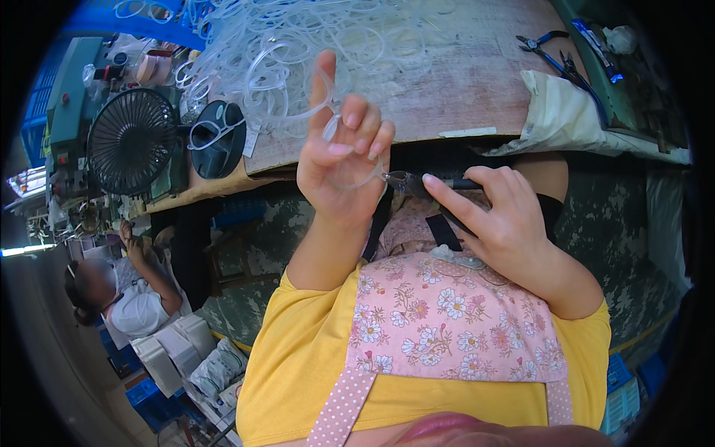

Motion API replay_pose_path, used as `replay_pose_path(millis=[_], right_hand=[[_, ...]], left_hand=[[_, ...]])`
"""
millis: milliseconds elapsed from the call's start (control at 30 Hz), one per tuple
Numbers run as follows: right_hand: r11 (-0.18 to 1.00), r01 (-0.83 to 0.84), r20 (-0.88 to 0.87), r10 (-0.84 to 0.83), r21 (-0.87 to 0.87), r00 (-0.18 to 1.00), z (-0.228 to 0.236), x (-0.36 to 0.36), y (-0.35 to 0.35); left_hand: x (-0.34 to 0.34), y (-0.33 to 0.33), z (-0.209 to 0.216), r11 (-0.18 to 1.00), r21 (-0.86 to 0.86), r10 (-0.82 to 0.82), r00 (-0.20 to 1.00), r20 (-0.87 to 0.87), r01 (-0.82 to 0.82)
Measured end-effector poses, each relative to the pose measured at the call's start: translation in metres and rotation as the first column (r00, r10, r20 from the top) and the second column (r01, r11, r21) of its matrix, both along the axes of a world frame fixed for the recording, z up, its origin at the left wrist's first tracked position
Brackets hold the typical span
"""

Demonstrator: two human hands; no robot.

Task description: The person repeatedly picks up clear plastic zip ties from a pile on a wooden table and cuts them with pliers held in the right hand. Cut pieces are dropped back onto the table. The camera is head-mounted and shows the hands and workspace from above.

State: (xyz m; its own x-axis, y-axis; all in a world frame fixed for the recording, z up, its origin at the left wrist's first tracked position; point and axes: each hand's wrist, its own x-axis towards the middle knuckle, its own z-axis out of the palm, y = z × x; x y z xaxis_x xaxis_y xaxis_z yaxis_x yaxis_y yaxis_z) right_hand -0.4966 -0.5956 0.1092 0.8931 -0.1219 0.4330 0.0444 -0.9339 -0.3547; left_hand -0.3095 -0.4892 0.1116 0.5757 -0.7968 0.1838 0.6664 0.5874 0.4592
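Observation:
My left hand is raised over the table's near edge, its index finger pointing up and its other fingers curled. A clear, soft-looking plastic loop is held in it, with part of the loop hanging round the fingers. My right hand is closed round a pair of nippers with dark handles. Their metal tips meet the edge of the clear loop beside my left palm; whether they are biting into it cannot be made out. A heap of similar clear loops lies on the table just beyond my left hand.
On the wooden table, two more pliers lie at the far right, near a white cloth bag. A black fan stands at the left. Below it a person sits beside stacked white boxes.

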Motion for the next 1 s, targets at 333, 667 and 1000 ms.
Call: replay_pose_path(millis=[333, 667, 1000], right_hand=[[0.996, -0.052, 0.005, 0.052, 0.078, 0.999, -0.01, -0.001, -0.013], [0.994, -0.062, 0.009, 0.062, 0.085, 0.998, 0.001, -0.004, -0.016], [0.216, -0.121, -0.002, 0.496, 0.969, 0.868, 0.014, -0.011, -0.031]], left_hand=[[0.011, -0.007, 0.0, 0.974, 0.041, -0.22, 0.971, -0.094, 0.225], [0.012, -0.012, -0.003, 0.952, 0.035, -0.302, 0.951, -0.068, 0.305], [-0.006, -0.009, -0.029, 0.728, -0.312, 0.382, -0.017, 0.924, -0.61]])
